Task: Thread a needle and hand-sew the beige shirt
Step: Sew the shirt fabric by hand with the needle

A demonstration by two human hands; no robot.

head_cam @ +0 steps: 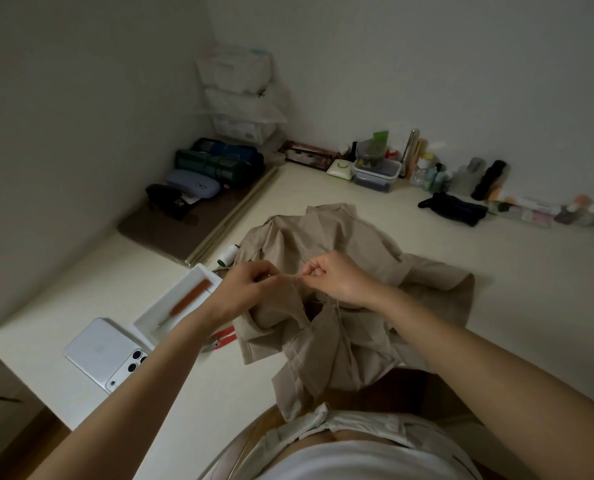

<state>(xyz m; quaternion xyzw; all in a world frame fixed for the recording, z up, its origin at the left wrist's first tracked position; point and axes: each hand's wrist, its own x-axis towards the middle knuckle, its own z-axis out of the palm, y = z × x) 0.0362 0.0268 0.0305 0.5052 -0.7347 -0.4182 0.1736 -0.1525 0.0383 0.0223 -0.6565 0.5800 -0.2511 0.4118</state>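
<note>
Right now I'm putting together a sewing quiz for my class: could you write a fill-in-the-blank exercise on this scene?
1. The left hand and right hand pinch a fine ____ stretched between them.
2. The orange-handled tool lies in the white ____.
3. The snips beside the beige shirt have ____ handles.
Missing words: thread; tray; red.
</note>
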